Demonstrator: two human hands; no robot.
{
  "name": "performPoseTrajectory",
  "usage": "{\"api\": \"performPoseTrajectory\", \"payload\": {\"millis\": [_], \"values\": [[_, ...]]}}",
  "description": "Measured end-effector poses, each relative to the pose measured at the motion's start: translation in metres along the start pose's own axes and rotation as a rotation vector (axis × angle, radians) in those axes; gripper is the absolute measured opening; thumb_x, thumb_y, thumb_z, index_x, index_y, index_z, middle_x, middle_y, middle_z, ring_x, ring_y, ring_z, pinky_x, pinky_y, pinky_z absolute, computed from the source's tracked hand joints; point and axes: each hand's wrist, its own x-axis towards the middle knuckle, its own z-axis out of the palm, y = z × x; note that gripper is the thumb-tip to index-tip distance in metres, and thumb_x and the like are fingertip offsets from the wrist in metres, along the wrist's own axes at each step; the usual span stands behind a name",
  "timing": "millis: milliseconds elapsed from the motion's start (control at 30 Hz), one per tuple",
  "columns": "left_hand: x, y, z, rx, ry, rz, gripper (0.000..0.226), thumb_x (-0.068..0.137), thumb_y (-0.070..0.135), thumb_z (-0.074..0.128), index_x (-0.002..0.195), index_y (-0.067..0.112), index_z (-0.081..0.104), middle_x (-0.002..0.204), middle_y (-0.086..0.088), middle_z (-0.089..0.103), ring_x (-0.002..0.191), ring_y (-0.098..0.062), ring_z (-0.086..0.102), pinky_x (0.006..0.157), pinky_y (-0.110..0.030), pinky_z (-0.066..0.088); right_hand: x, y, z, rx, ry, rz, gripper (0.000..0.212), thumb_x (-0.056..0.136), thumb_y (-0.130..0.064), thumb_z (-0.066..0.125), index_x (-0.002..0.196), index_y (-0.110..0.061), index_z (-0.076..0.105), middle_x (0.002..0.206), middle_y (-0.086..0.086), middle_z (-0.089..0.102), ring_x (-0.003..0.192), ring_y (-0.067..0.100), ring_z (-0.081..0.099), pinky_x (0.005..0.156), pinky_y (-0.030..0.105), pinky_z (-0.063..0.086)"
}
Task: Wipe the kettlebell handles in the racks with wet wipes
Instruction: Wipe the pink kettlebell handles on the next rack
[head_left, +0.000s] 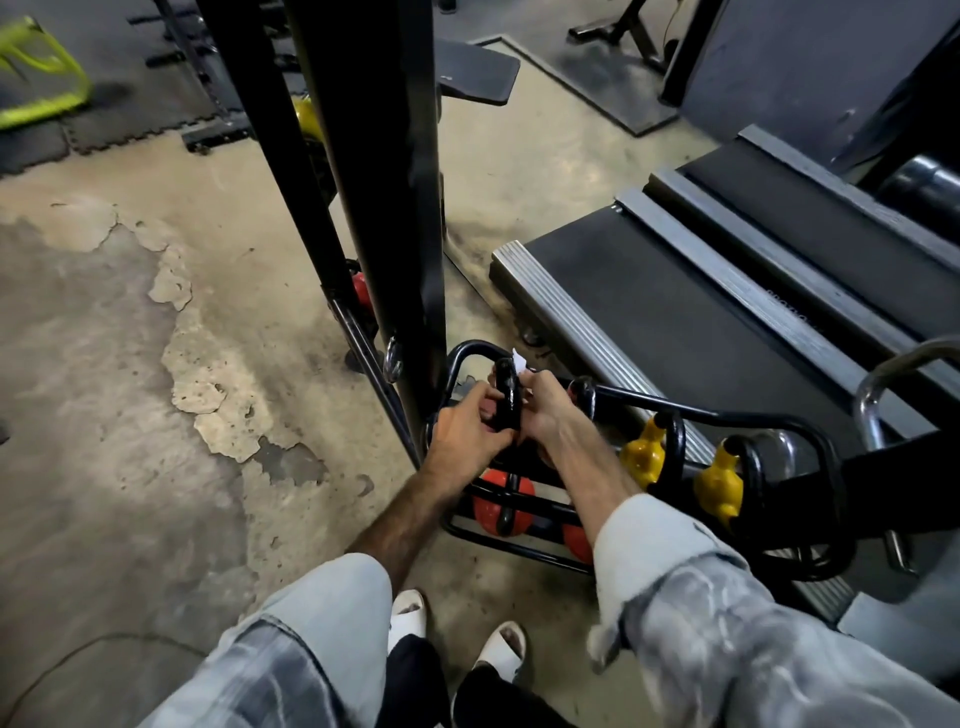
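A low black tube rack (727, 415) holds several kettlebells. My left hand (467, 428) grips the black handle (506, 389) of the kettlebell at the rack's left end. My right hand (545, 408) pinches a white wet wipe (519, 360) against the other side of that same handle; only a small corner of the wipe shows above my fingers. Red kettlebells (501, 506) sit on the lower tier under my forearms. Two yellow kettlebells (644, 457) with black handles stand on the upper tier to the right.
A black steel upright (395, 182) of a machine stands right beside the rack on the left. A treadmill deck (649, 306) lies behind the rack. Worn concrete floor (130, 364) spreads to the left. My white sandals (457, 639) are below.
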Motion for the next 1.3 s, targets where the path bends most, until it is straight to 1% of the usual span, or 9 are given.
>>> {"api": "performPoseTrajectory", "payload": {"millis": [133,267,333,400,500,667,967,1167,1300], "values": [[0.002,0.000,0.000,0.003,0.000,-0.006,0.038,0.066,0.031,0.076,0.094,0.037,0.052,0.083,0.013,0.068,0.069,-0.005,0.063,0.075,-0.021,0.051,0.014,-0.007,0.006,-0.028,0.065,0.036,0.031,0.102,-0.017,0.036,0.091,0.004,0.056,0.077,0.017,0.054,0.059,0.025,0.049,0.045,0.028,0.046],[-0.001,-0.001,0.000,-0.014,0.005,-0.008,0.038,0.064,0.038,0.077,0.094,0.034,0.054,0.082,0.012,0.068,0.070,-0.006,0.063,0.073,-0.022,0.052,-0.003,-0.001,0.001,-0.066,0.085,-0.120,0.020,0.088,0.000,0.053,0.069,-0.003,0.057,0.054,0.011,0.054,0.041,0.019,0.056,0.039,0.024,0.049],[-0.003,0.001,-0.002,-0.037,0.010,-0.013,0.040,0.065,0.041,0.079,0.097,0.032,0.057,0.082,0.013,0.067,0.070,-0.003,0.063,0.072,-0.020,0.051,0.001,0.006,-0.007,-0.231,0.199,-0.266,0.016,0.083,-0.001,0.060,0.073,-0.011,0.067,0.073,0.008,0.066,0.067,0.021,0.070,0.060,0.036,0.061],[-0.004,0.002,-0.004,-0.031,-0.005,-0.023,0.042,0.065,0.040,0.080,0.100,0.031,0.058,0.083,0.014,0.067,0.073,0.000,0.062,0.071,-0.017,0.049,0.005,0.005,-0.011,-0.474,0.261,-0.414,0.008,0.082,-0.013,0.067,0.084,-0.017,0.075,0.093,0.001,0.073,0.094,0.021,0.069,0.086,0.041,0.058],[0.000,0.003,-0.007,0.002,-0.016,-0.045,0.040,0.063,0.037,0.079,0.097,0.033,0.058,0.085,0.012,0.068,0.073,-0.001,0.063,0.072,-0.019,0.050,0.003,-0.003,-0.007,-0.757,0.259,-0.556,0.015,0.081,-0.029,0.069,0.092,-0.023,0.076,0.098,-0.005,0.075,0.097,0.014,0.067,0.091,0.038,0.055],[0.001,0.004,-0.011,0.029,-0.026,-0.038,0.042,0.053,0.041,0.064,0.093,0.033,0.056,0.084,0.007,0.068,0.082,-0.015,0.066,0.080,-0.032,0.055,-0.016,0.008,-0.014,-0.920,0.252,-0.704,0.009,0.084,-0.020,0.068,0.091,-0.022,0.074,0.097,-0.002,0.074,0.096,0.012,0.065,0.089,0.030,0.051],[-0.001,-0.003,-0.020,-0.007,-0.079,0.010,0.037,0.066,0.032,0.077,0.097,0.026,0.057,0.087,0.006,0.070,0.079,-0.010,0.067,0.075,-0.024,0.053,-0.051,0.010,-0.036,-0.865,0.193,-0.622,0.015,0.081,-0.022,0.075,0.095,-0.020,0.078,0.093,-0.006,0.075,0.093,0.009,0.068,0.088,0.030,0.054],[0.004,-0.002,-0.020,0.037,-0.104,0.047,0.040,0.069,0.024,0.079,0.103,0.019,0.058,0.090,0.001,0.068,0.069,-0.009,0.062,0.065,-0.019,0.049,-0.068,0.014,-0.072,-0.605,0.343,-0.665,0.019,0.081,-0.014,0.073,0.078,-0.033,0.072,0.089,-0.009,0.075,0.082,0.007,0.072,0.079,0.036,0.061],[0.006,-0.005,-0.022,0.102,-0.092,0.091,0.043,0.070,0.023,0.080,0.106,0.017,0.057,0.098,0.002,0.062,0.079,-0.009,0.060,0.066,-0.014,0.044,-0.073,0.014,-0.089,-0.640,0.493,-0.765,0.018,0.084,-0.009,0.069,0.092,-0.025,0.074,0.091,-0.008,0.074,0.085,0.006,0.070,0.083,0.026,0.057]]}}
